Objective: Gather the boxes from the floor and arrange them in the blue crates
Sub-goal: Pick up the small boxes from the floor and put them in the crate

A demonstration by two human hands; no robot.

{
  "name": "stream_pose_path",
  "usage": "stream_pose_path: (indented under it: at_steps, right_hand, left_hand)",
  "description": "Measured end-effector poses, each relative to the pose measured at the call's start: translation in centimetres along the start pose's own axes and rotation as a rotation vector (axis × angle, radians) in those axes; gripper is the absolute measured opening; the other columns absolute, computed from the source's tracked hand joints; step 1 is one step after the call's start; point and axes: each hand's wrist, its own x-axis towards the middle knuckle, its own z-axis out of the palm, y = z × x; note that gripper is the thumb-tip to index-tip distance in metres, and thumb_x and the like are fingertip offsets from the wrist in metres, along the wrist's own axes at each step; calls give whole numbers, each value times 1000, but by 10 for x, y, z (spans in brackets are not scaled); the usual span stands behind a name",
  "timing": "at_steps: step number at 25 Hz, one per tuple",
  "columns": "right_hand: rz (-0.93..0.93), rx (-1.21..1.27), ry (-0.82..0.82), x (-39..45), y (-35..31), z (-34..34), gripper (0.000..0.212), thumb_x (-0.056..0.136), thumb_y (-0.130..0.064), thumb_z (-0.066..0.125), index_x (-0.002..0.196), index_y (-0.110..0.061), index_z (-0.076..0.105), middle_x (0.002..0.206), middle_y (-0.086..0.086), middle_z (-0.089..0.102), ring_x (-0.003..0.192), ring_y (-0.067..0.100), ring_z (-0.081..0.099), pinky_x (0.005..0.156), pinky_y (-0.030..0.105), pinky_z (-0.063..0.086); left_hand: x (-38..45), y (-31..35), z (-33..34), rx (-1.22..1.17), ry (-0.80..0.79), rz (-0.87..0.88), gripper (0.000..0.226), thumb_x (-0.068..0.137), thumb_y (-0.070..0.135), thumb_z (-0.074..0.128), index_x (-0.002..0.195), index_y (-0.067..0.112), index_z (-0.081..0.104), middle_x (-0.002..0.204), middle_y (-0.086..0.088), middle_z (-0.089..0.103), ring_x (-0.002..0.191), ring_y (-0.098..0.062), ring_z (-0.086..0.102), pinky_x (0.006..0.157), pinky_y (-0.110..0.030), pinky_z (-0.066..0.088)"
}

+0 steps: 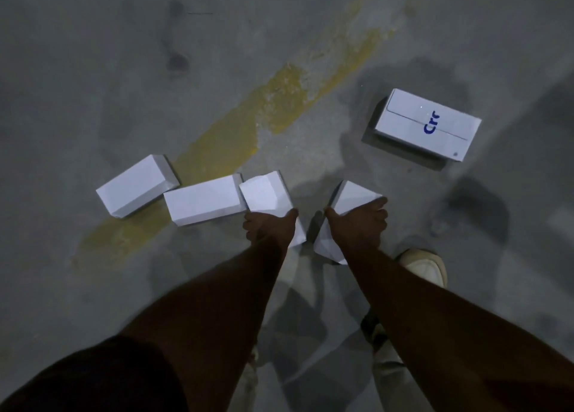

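One white box (267, 194) is being gripped by the left hand (270, 227), and a second white box (351, 200) is being gripped by the right hand (357, 225); the fingers of both hands are being curled around the box edges, with each thumb turned toward the gap between the two boxes. Both boxes are being held tilted above the grey floor (124, 70), close to each other but apart. Three more boxes are being left on the floor: two plain ones (138, 185) (203, 200) at the left, beside the worn yellow line (264, 113), and a printed box (427, 124) well apart at the right. No blue crate is being shown here. The grip probably should be kept firm and each box levelled before it is being carried, so that no corner is crushed.
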Motion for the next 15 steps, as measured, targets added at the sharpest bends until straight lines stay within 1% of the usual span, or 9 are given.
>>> stream_pose_path:
  at_steps: [2, 4, 6, 7, 8, 9, 11, 13, 15]
  right_hand:
    - [-18, -5, -28, 2, 3, -3, 121, 76, -48, 80, 156, -5, 0, 153, 22, 26, 140, 38, 30, 107, 51, 36]
    - [-82, 45, -114, -7, 7, -17, 115, 72, -44, 83, 154, -8, 11, 149, 20, 33, 137, 38, 35, 109, 53, 36]
    - [-182, 98, -189, -30, 8, -42, 105, 65, -43, 86, 146, -10, 28, 138, 16, 46, 128, 36, 47, 105, 52, 43]
    - [-200, 121, -219, -42, 7, -52, 101, 63, -43, 86, 142, -11, 33, 133, 13, 51, 123, 34, 52, 102, 51, 46]
    - [-198, 144, -236, -50, 6, -63, 98, 62, -43, 86, 139, -12, 35, 131, 12, 52, 120, 32, 54, 100, 50, 48]
    - [-199, 161, -233, -53, 6, -69, 96, 63, -43, 86, 139, -13, 35, 131, 11, 53, 119, 31, 54, 100, 50, 48]
    - [-172, 159, -176, -49, 9, -75, 98, 67, -46, 83, 143, -15, 30, 134, 12, 50, 123, 32, 51, 102, 51, 46]
    - [-130, 120, -84, -27, 19, -77, 102, 71, -48, 81, 148, -18, 22, 139, 13, 43, 127, 35, 44, 104, 53, 41]
    - [-101, 69, -33, 1, 36, -78, 106, 73, -48, 80, 152, -21, 14, 143, 15, 37, 131, 37, 38, 106, 56, 38]
  left_hand:
    - [-9, -3, -4, 21, 10, 97, 99, 77, 48, 80, 147, 8, 24, 149, -13, 39, 130, -34, 49, 104, -41, 48]
    - [-30, -3, -20, 100, -17, 219, 72, 87, 39, 73, 141, 6, 40, 138, -8, 52, 122, -30, 57, 89, -31, 49]
    - [-58, 4, -36, 179, -167, 302, 45, 93, 34, 64, 126, 4, 62, 125, -9, 65, 109, -27, 63, 81, -30, 49]
    - [-74, 8, -41, 169, -259, 283, 38, 94, 33, 61, 119, 4, 68, 119, -11, 68, 102, -26, 64, 79, -31, 52]
    - [-88, 12, -43, 149, -328, 265, 38, 93, 33, 61, 116, 3, 69, 118, -12, 68, 98, -24, 63, 79, -32, 54]
    - [-97, 14, -42, 144, -317, 243, 45, 89, 37, 65, 119, 3, 66, 123, -14, 65, 101, -24, 62, 83, -33, 55]
    - [-103, 17, -37, 176, -183, 250, 64, 85, 41, 69, 135, 6, 52, 139, -13, 50, 119, -29, 55, 97, -36, 51]
    - [-92, 15, -23, 226, -70, 328, 67, 89, 37, 69, 143, 8, 42, 146, -13, 41, 130, -30, 48, 103, -38, 45]
    - [-73, 13, -3, 201, -75, 363, 72, 90, 35, 71, 147, 8, 38, 151, -13, 38, 134, -31, 45, 108, -40, 44]
